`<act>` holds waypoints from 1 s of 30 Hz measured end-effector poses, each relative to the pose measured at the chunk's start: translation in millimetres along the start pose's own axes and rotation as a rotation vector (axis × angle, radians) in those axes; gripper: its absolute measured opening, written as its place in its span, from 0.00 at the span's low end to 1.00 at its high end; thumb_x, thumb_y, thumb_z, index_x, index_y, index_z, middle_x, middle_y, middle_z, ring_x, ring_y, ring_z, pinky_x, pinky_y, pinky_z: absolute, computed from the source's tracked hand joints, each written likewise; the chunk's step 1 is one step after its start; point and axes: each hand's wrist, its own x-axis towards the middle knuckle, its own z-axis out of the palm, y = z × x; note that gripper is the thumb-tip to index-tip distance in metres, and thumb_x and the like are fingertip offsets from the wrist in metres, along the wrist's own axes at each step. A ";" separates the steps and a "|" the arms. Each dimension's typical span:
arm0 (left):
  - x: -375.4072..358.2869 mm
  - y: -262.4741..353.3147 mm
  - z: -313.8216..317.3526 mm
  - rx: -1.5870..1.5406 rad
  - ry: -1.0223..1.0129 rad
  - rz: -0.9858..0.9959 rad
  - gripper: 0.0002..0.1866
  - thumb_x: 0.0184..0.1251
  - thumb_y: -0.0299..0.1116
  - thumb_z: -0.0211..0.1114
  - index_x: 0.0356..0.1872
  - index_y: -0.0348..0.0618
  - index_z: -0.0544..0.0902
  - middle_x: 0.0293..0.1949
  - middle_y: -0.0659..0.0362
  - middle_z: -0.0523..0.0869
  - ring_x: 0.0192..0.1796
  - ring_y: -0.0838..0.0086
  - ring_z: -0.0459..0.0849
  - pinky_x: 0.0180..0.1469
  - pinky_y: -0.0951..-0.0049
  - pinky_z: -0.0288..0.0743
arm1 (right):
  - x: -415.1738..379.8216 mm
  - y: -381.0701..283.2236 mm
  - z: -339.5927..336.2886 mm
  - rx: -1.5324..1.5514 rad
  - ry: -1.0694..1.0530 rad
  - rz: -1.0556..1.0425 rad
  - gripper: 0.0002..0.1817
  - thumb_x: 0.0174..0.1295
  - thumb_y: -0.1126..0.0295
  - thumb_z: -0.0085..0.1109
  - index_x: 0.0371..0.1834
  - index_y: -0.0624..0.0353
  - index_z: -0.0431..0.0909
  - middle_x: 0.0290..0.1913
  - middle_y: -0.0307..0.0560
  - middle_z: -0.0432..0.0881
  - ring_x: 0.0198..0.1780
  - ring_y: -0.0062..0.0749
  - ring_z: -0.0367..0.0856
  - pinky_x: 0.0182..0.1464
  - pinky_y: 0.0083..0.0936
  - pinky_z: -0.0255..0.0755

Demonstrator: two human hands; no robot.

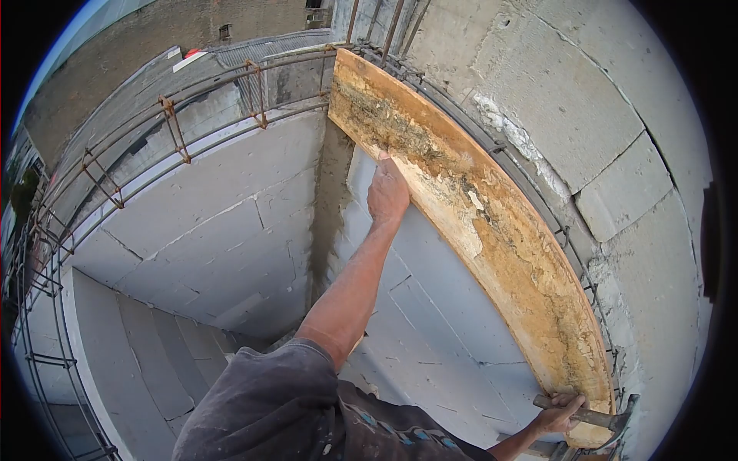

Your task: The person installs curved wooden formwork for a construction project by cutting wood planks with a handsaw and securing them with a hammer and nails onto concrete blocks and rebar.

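Note:
A long wooden board (492,223), its face stained and peeling, stands on edge along the top of the block wall and looks bowed in this wide view. My left hand (388,190) grips its lower edge near the far end, with the thumb against the face and the other fingers mostly hidden. At the near end, my right hand (560,416) is closed around the handle of a hammer (598,418). The hammer lies across the board's end, its dark metal head beyond the outer edge.
Rusty rebar cages (177,131) run along the wall tops at left, and more rebar (586,276) passes behind the board. Grey block walls (215,200) enclose a deep space below. A block wall (569,92) rises at right. Upright bars (392,31) stand at the far corner.

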 end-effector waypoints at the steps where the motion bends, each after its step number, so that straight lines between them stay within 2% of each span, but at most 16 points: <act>1: -1.6 0.4 -1.2 0.020 -0.007 0.006 0.41 0.79 0.63 0.30 0.63 0.36 0.78 0.53 0.36 0.84 0.58 0.37 0.80 0.62 0.46 0.71 | -0.4 0.0 -2.3 0.000 -0.034 -0.017 0.11 0.77 0.66 0.50 0.39 0.63 0.69 0.16 0.37 0.63 0.17 0.21 0.61 0.23 0.22 0.62; 4: 0.0 -0.4 1.2 0.001 -0.021 -0.019 0.41 0.78 0.65 0.30 0.63 0.41 0.79 0.53 0.39 0.85 0.58 0.40 0.81 0.61 0.46 0.72 | -0.1 -23.3 7.8 -0.013 -0.082 -0.031 0.12 0.78 0.64 0.49 0.37 0.61 0.67 0.16 0.36 0.62 0.16 0.19 0.60 0.20 0.19 0.59; 8: -3.0 -0.4 6.2 -0.055 0.040 -0.044 0.41 0.77 0.66 0.31 0.59 0.43 0.82 0.50 0.41 0.87 0.55 0.42 0.82 0.58 0.46 0.73 | -6.8 -93.7 76.3 0.191 -0.386 -0.112 0.13 0.77 0.61 0.50 0.39 0.60 0.66 0.15 0.35 0.62 0.14 0.18 0.60 0.16 0.18 0.57; 10: -4.3 2.0 6.8 -0.071 0.035 -0.087 0.40 0.77 0.67 0.31 0.56 0.44 0.82 0.47 0.42 0.88 0.54 0.42 0.83 0.56 0.46 0.74 | -17.6 -140.3 130.8 0.203 -0.608 -0.141 0.19 0.75 0.55 0.53 0.45 0.63 0.67 0.15 0.34 0.63 0.14 0.16 0.62 0.16 0.17 0.56; 11: -7.8 5.9 3.1 -0.077 0.008 -0.119 0.40 0.77 0.67 0.31 0.57 0.44 0.82 0.49 0.43 0.87 0.55 0.42 0.82 0.58 0.47 0.73 | -21.2 -157.5 157.1 0.178 -0.718 -0.114 0.23 0.74 0.52 0.55 0.48 0.64 0.67 0.17 0.36 0.67 0.15 0.15 0.63 0.16 0.15 0.55; 12: -10.4 10.7 -1.1 -0.083 -0.020 -0.148 0.41 0.77 0.67 0.31 0.58 0.43 0.82 0.51 0.43 0.86 0.57 0.43 0.82 0.59 0.48 0.73 | -20.5 -178.5 180.4 0.053 -0.923 -0.075 0.26 0.73 0.48 0.56 0.49 0.64 0.68 0.20 0.38 0.72 0.18 0.20 0.68 0.20 0.21 0.62; 13: -11.1 15.5 -4.9 -0.088 -0.043 -0.174 0.41 0.78 0.66 0.31 0.60 0.43 0.81 0.54 0.43 0.86 0.59 0.43 0.81 0.61 0.49 0.73 | -27.7 -202.6 211.9 -0.110 -1.037 -0.108 0.26 0.72 0.48 0.55 0.51 0.64 0.70 0.26 0.45 0.75 0.25 0.27 0.73 0.28 0.26 0.66; 15: -9.8 13.6 -1.7 -0.107 -0.002 -0.162 0.39 0.76 0.68 0.33 0.55 0.45 0.82 0.47 0.45 0.87 0.55 0.44 0.83 0.57 0.48 0.74 | -42.1 -251.1 274.7 -0.431 -1.270 -0.234 0.29 0.71 0.47 0.55 0.56 0.66 0.73 0.36 0.58 0.81 0.39 0.41 0.81 0.44 0.38 0.73; 16: -9.7 10.9 0.9 -0.115 0.020 -0.158 0.39 0.76 0.68 0.34 0.53 0.46 0.83 0.44 0.45 0.88 0.53 0.45 0.84 0.54 0.47 0.75 | -51.3 -253.5 305.5 -0.438 -1.349 -0.358 0.28 0.72 0.50 0.53 0.61 0.65 0.72 0.38 0.63 0.83 0.42 0.48 0.84 0.48 0.39 0.75; 18: -9.6 5.7 4.1 -0.102 0.017 -0.135 0.38 0.75 0.69 0.35 0.53 0.47 0.83 0.44 0.46 0.88 0.53 0.46 0.84 0.55 0.48 0.75 | -79.9 -240.7 362.3 -0.352 -1.374 -0.540 0.28 0.72 0.51 0.51 0.64 0.64 0.71 0.40 0.66 0.84 0.46 0.56 0.86 0.52 0.43 0.76; 20: -13.2 7.3 -1.8 -0.079 -0.009 -0.110 0.36 0.75 0.67 0.38 0.54 0.48 0.82 0.44 0.46 0.88 0.54 0.46 0.84 0.55 0.48 0.75 | -112.4 -255.6 395.7 -0.274 -1.387 -0.650 0.28 0.74 0.54 0.48 0.67 0.64 0.69 0.45 0.69 0.84 0.52 0.62 0.84 0.56 0.49 0.76; 23: -19.7 11.3 -11.3 0.003 -0.062 -0.099 0.31 0.75 0.64 0.46 0.58 0.49 0.80 0.45 0.46 0.89 0.54 0.47 0.85 0.56 0.48 0.76 | -144.9 -260.7 425.6 -0.034 -1.296 -0.924 0.27 0.75 0.57 0.46 0.69 0.66 0.66 0.49 0.69 0.83 0.53 0.64 0.83 0.57 0.51 0.76; 25: -6.2 -1.7 6.9 0.111 -0.075 -0.126 0.30 0.72 0.62 0.53 0.62 0.51 0.77 0.46 0.47 0.89 0.54 0.47 0.85 0.56 0.49 0.76 | -143.1 -255.6 444.7 -0.244 -1.322 -0.920 0.27 0.76 0.57 0.45 0.70 0.66 0.64 0.50 0.69 0.83 0.53 0.64 0.83 0.57 0.52 0.75; 28: -6.0 8.4 1.6 -0.045 -0.048 -0.241 0.31 0.65 0.60 0.63 0.63 0.54 0.74 0.47 0.48 0.89 0.53 0.48 0.86 0.57 0.49 0.77 | -138.6 -236.9 468.6 -0.532 -1.391 -0.784 0.27 0.76 0.58 0.44 0.71 0.65 0.62 0.50 0.69 0.83 0.53 0.63 0.83 0.57 0.53 0.75; 30: -2.6 4.7 6.7 -0.005 -0.030 -0.183 0.29 0.65 0.60 0.63 0.61 0.54 0.76 0.46 0.48 0.89 0.52 0.48 0.86 0.56 0.49 0.77 | -138.0 -247.5 473.9 -0.592 -1.393 -0.711 0.27 0.77 0.58 0.43 0.72 0.65 0.61 0.50 0.68 0.83 0.53 0.63 0.83 0.57 0.53 0.75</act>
